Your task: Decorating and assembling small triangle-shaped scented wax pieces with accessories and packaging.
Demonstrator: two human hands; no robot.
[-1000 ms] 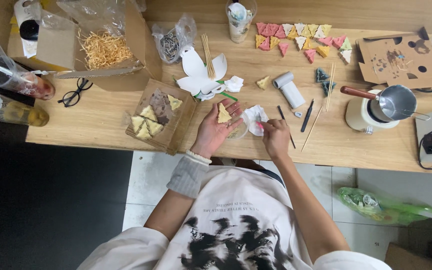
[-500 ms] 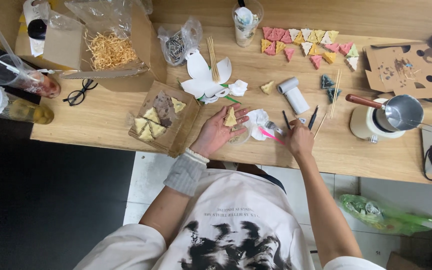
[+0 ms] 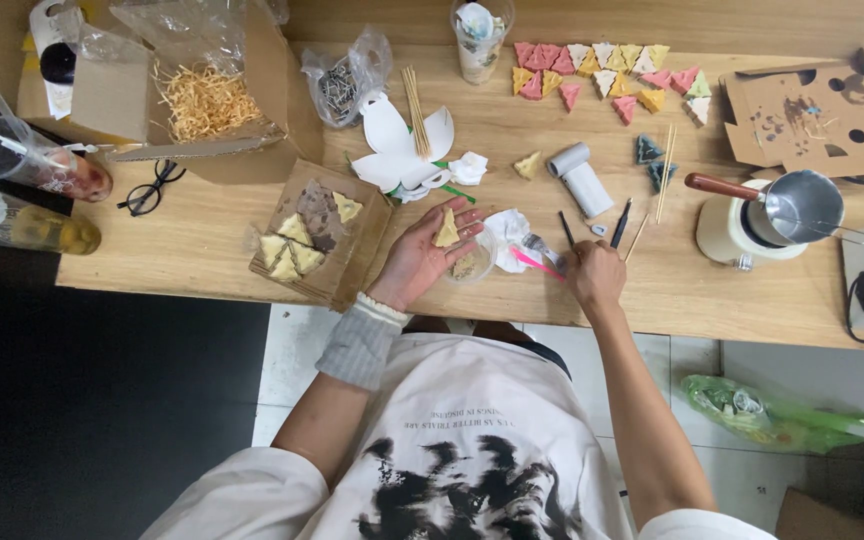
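My left hand (image 3: 420,258) lies palm up over the table's front edge, fingers spread, with a small yellow triangular piece (image 3: 447,228) resting on it. A small clear cup (image 3: 472,266) sits just under its fingertips. To the right, my right hand (image 3: 592,276) is closed in a fist around a thin pink-handled tool (image 3: 530,262), whose tip points left toward a crumpled white tissue (image 3: 507,226). The two hands are about a hand's width apart.
A cardboard tray (image 3: 347,275) with yellow triangles lies left of my hands. Behind are a white paper flower (image 3: 392,145), wooden skewers (image 3: 414,98), a white roll (image 3: 582,180), black pens (image 3: 620,222) and coloured triangles (image 3: 602,68). A metal pot (image 3: 804,205) stands right.
My right hand has moved right, away from the tissue, and now grips the pink tool. My left hand keeps the yellow triangle on its palm. The view shifted slightly.
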